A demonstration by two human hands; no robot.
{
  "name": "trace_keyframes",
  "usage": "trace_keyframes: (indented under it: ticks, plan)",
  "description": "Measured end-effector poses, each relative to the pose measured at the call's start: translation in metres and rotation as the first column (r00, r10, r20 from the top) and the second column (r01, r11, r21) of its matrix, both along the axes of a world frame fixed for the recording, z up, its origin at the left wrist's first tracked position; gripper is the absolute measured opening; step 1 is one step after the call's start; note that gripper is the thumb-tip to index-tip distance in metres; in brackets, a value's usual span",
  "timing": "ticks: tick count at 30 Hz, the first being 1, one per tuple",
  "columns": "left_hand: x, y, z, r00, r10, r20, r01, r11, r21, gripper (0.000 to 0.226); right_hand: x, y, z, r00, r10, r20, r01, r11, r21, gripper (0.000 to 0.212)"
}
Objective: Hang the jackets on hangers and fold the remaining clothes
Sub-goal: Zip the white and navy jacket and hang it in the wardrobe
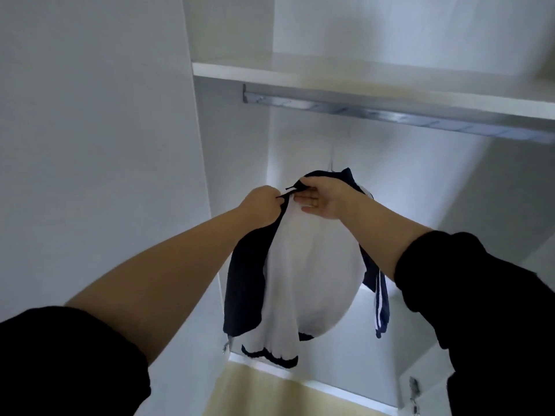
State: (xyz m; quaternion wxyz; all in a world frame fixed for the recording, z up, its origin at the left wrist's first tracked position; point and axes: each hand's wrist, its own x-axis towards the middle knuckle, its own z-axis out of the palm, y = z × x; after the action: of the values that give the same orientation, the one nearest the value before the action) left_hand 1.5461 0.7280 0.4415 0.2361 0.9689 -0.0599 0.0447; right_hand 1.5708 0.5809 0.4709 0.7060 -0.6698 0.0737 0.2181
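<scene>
A white and navy jacket (303, 265) hangs inside a white wardrobe, below the metal rail (390, 115). A thin hanger hook (331, 162) rises from its collar toward the rail; its top end is too faint to tell whether it sits on the rail. My left hand (262, 207) pinches the dark collar edge at the jacket's left front. My right hand (326, 198) grips the collar from the right, thumb over the top, fingers beneath. A navy sleeve with white stripes (380, 307) dangles on the right.
A white shelf (345, 75) runs just above the rail. A white side panel (99, 145) stands on the left and the wardrobe's back wall behind the jacket. A door hinge (414, 391) shows at the lower right. Pale floor (270, 394) lies below the wardrobe's base edge.
</scene>
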Motion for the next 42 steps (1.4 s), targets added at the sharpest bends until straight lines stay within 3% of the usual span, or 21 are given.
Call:
trace_keyframes:
  ticks: [8,18,21,26,29,33,35,36,39,42]
  plan:
    - [0.055,0.024,0.001,0.965,0.257,0.051,-0.249,0.96,-0.127,0.043,0.075,0.025,0.014,0.993,0.085,0.084,-0.082,0.996,-0.036,0.031]
    - [0.139,0.05,0.006,0.941,0.328,0.083,-0.303,0.926,-0.225,0.03,0.146,0.038,0.006,0.987,0.012,0.159,0.0,0.997,-0.075,0.023]
    - [0.155,0.05,0.011,0.928,0.374,0.014,-0.362,0.908,-0.211,0.032,0.162,0.037,0.003,0.989,-0.011,0.15,0.025,0.995,-0.092,0.022]
    - [0.183,0.07,-0.009,0.961,0.269,0.071,-0.271,0.963,0.014,0.032,0.177,0.036,-0.006,0.994,-0.05,0.094,0.06,0.993,-0.1,0.022]
    - [0.183,0.074,-0.026,0.958,0.284,0.041,-0.283,0.959,-0.037,0.031,0.18,0.032,-0.011,0.994,-0.073,0.076,0.08,0.992,-0.098,0.022]
    - [0.176,0.071,-0.035,0.94,0.322,-0.112,-0.312,0.945,0.1,0.026,0.178,0.026,-0.018,0.989,-0.111,0.097,0.123,0.983,-0.134,0.02]
    - [0.171,0.066,-0.037,0.904,0.396,-0.162,-0.404,0.915,-0.017,0.025,0.174,0.021,-0.019,0.986,-0.117,0.12,0.137,0.974,-0.179,0.02]
    - [0.167,0.066,-0.036,0.889,0.431,-0.154,-0.447,0.89,-0.091,0.027,0.172,0.018,-0.02,0.985,-0.115,0.13,0.14,0.97,-0.201,0.02]
    - [0.164,0.07,-0.035,0.921,0.384,-0.066,-0.369,0.914,0.166,0.034,0.162,0.007,-0.026,0.982,-0.111,0.154,0.145,0.962,-0.232,0.018]
    - [0.15,0.059,-0.038,0.895,0.445,0.031,-0.446,0.893,0.066,0.037,0.15,-0.006,-0.033,0.975,-0.105,0.197,0.158,0.948,-0.277,0.02]
